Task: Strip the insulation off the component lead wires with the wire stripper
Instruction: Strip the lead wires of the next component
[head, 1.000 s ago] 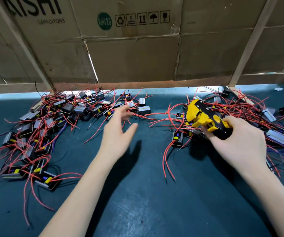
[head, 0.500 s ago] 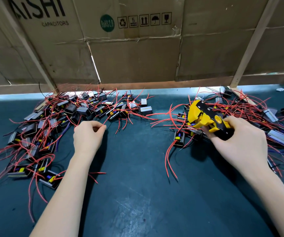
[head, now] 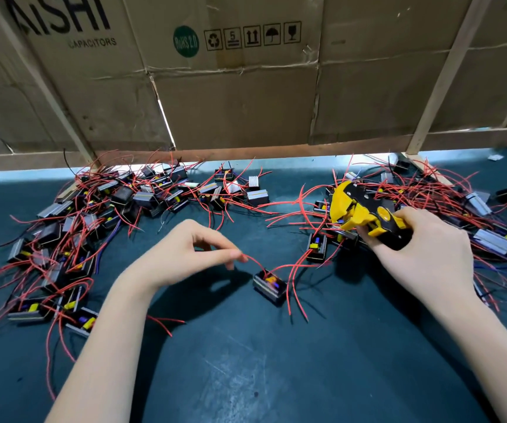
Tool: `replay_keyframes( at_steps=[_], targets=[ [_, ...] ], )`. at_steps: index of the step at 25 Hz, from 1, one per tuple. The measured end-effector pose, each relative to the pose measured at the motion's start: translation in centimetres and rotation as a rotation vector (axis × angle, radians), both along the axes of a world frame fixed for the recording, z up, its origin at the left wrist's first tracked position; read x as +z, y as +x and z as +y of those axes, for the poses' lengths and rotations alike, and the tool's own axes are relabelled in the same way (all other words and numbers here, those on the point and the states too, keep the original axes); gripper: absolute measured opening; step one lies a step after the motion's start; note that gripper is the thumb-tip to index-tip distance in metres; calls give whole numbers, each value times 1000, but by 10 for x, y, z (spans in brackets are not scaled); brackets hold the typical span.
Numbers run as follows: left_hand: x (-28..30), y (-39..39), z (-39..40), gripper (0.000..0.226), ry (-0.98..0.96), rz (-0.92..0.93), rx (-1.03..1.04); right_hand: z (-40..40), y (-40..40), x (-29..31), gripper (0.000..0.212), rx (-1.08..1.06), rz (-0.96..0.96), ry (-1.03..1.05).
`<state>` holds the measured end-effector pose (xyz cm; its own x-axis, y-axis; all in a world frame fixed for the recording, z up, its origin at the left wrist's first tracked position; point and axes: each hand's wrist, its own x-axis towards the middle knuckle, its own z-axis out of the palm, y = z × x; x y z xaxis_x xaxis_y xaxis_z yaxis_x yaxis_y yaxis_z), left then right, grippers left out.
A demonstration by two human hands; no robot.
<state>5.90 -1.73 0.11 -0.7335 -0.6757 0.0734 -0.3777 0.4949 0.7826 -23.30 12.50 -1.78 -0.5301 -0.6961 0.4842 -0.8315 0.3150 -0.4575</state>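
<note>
My left hand (head: pixel 182 254) pinches the end of a red lead wire (head: pixel 253 262) between thumb and forefinger. The wire runs down to a small black component (head: pixel 269 285) with a yellow part on top, which sits or hangs just over the dark green mat at centre. More red leads trail from it to the right and down. My right hand (head: pixel 423 254) grips the yellow and black wire stripper (head: pixel 365 213) by its handles, jaws pointing left, over the right pile and well apart from the held wire.
A big pile of black components with red leads (head: pixel 99 227) covers the left of the green mat (head: pixel 246 361). Another pile (head: pixel 474 215) lies at right behind the stripper. Cardboard panels (head: pixel 240 96) on wooden slats wall off the back.
My left hand moved from the left pile toward the centre, pulling one component out by its red lead. The right hand and stripper have hardly moved.
</note>
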Motion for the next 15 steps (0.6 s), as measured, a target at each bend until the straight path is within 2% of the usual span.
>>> replay_keyframes(
  at_steps=[2, 4, 5, 7, 9, 15],
  targets=[
    [0, 2, -1, 10, -93, -101, 23, 0, 0, 0, 35, 3, 6, 1],
    [1, 1, 0, 9, -311, -191, 91, -1, 1, 0, 35, 6, 16, 3],
    [3, -3, 3, 17, -400, -191, 128, -1, 1, 0, 34, 6, 22, 4],
    [7, -12, 13, 29, -373, -29, 107, -1, 1, 0, 33, 4, 24, 0],
    [10, -25, 26, 27, -296, 89, 0, -1, 1, 0, 34, 9, 20, -9],
    [-8, -60, 47, 15, -249, 86, -115, -2, 0, -1, 35, -2, 42, -24]
  ],
)
